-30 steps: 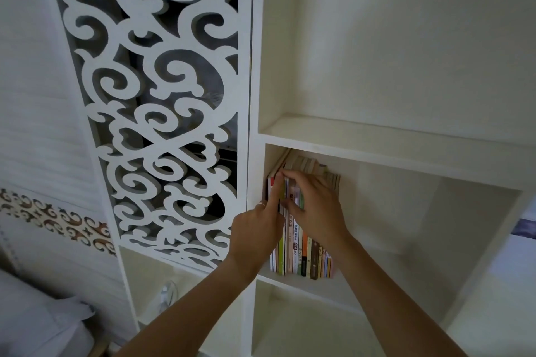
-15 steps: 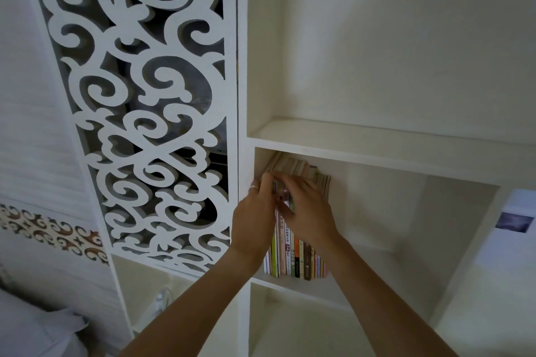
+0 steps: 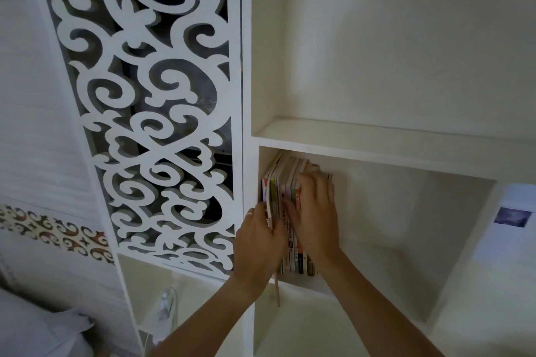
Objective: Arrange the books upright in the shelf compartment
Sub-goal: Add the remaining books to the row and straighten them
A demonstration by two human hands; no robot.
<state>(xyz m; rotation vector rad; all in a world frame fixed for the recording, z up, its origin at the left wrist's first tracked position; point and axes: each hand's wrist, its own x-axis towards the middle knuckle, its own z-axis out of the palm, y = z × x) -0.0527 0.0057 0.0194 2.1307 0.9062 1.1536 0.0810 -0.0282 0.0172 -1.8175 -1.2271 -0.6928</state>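
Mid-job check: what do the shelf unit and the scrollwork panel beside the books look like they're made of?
Shelf unit: probably painted or laminated wood board; thick square-edged panels, matte off-white, no visible grain.
Scrollwork panel: likely cut board painted white; flat faces, sawn-looking edges, dark gaps behind.
Books: paper, with seemingly glossy printed spines.

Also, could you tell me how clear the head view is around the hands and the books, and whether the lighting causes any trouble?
Head view: dim and soft, no glare; the right hand is smeared by motion blur, the left hand less so; book spine text is unreadable; wide-angle distortion bends the shelf edges; the compartment's back corner lies in shadow.
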